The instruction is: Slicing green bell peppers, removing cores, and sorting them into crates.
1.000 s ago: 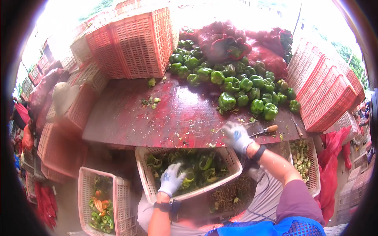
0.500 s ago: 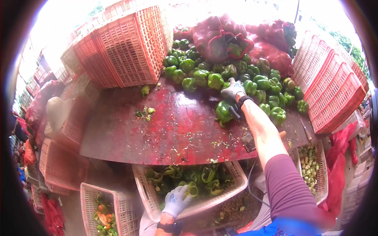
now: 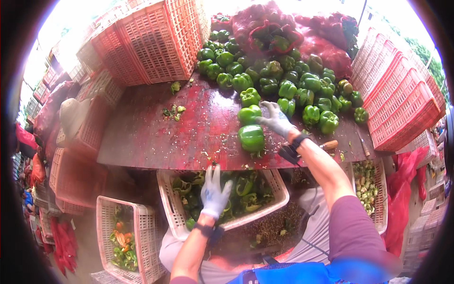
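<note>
Worktable (image 3: 198, 137), dark and red-stained: is stretching leftward from the right hand (image 3: 276, 119) as a broad span for sideways movement, dotted with seeds and scraps (image 3: 178, 111); its near edge is curving between both hands. Right hand, gloved: is hanging over the table, grip wide, fingers spread beside a green pepper (image 3: 249, 114); cannot tell whether it is touching. Larger green pepper (image 3: 251, 138): is lying nearer and left of that hand, towards the table's edge. Pepper heap (image 3: 288, 87): is crowding the space beyond and right of it. Stacked red crates (image 3: 397, 104): are walling the table's right side, well apart from it. Left hand (image 3: 216, 191), gloved: is hovering, grip wide, above a crate (image 3: 170, 203) of cut peppers, fingertips overlapping the table's near edge.
</note>
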`<control>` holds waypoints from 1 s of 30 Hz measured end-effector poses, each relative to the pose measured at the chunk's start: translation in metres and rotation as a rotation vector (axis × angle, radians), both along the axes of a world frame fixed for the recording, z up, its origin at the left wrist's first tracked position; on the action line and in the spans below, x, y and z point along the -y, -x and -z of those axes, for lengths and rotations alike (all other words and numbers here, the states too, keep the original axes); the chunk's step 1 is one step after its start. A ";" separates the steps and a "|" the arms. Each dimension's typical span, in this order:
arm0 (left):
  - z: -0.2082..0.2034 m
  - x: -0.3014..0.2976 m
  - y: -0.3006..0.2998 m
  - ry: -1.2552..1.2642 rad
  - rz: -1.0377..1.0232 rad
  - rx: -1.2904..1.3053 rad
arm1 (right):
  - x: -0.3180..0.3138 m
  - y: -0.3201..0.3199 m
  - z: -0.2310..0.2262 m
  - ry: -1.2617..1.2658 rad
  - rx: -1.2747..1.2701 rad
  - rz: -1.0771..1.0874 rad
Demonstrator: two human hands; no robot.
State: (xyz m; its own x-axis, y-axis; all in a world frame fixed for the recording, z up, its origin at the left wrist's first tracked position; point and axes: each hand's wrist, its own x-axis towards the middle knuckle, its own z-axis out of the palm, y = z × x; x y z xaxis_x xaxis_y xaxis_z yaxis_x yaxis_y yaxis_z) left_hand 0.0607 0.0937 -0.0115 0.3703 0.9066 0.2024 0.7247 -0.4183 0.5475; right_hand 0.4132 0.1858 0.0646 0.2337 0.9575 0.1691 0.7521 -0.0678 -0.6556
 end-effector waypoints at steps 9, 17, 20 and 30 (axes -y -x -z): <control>-0.039 -0.078 -0.143 -0.206 0.095 -0.230 | 0.187 -0.123 -0.020 0.386 0.816 -0.132; -0.054 -0.079 -0.173 0.075 0.041 -0.266 | 0.209 -0.169 0.034 0.195 0.930 -0.238; -0.045 -0.092 -0.135 0.112 0.160 -0.102 | 0.220 -0.152 0.015 0.134 0.866 -0.345; -0.037 -0.074 -0.156 0.061 -0.192 0.027 | 0.155 -0.027 -0.040 0.107 0.055 -0.076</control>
